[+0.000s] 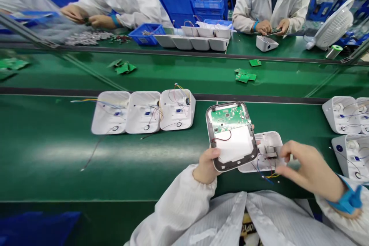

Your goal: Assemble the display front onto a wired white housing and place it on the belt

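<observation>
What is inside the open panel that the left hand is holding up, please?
Inside the open panel, held by the left hand, sits a green circuit board at the top, a red wire below it and a white sheet. Whatever lies under the sheet is covered.

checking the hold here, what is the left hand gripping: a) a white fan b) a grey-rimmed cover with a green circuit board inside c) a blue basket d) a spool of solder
b: the left hand grips the lower corner of the grey-rimmed cover, tilted up, with a green circuit board in its upper part.
</observation>
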`<state>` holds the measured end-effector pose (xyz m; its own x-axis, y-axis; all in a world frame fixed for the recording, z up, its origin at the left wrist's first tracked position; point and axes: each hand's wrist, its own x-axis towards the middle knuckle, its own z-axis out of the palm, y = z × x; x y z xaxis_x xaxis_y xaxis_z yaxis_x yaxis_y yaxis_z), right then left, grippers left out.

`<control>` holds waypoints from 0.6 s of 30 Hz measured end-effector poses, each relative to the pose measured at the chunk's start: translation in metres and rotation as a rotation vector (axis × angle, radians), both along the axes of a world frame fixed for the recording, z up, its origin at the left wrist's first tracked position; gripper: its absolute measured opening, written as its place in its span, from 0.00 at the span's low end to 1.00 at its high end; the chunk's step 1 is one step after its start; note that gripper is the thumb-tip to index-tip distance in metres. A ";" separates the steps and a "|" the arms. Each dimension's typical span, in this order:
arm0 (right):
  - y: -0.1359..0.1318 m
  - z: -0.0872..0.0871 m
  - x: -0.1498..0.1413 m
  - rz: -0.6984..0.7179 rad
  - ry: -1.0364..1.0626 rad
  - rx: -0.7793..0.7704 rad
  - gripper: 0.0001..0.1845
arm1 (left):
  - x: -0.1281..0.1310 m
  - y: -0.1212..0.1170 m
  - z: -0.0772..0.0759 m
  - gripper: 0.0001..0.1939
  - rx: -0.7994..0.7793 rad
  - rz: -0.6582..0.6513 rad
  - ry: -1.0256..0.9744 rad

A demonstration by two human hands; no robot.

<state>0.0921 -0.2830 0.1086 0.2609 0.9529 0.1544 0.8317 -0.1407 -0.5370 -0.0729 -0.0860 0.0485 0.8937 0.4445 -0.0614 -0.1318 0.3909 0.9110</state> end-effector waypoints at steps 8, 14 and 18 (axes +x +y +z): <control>-0.004 -0.029 -0.008 0.250 -0.047 0.152 0.10 | 0.002 0.004 0.006 0.50 0.019 0.081 0.018; 0.016 -0.018 -0.001 0.079 0.286 0.100 0.10 | -0.004 0.010 0.011 0.45 -0.065 -0.045 -0.031; 0.033 -0.016 -0.001 0.035 0.371 0.042 0.12 | -0.012 -0.002 0.005 0.46 -0.180 -0.041 -0.035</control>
<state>0.0910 -0.2497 0.0922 0.2738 0.9571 0.0948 0.5838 -0.0870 -0.8072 -0.0848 -0.0881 0.0532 0.9136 0.3926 -0.1056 -0.1428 0.5532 0.8207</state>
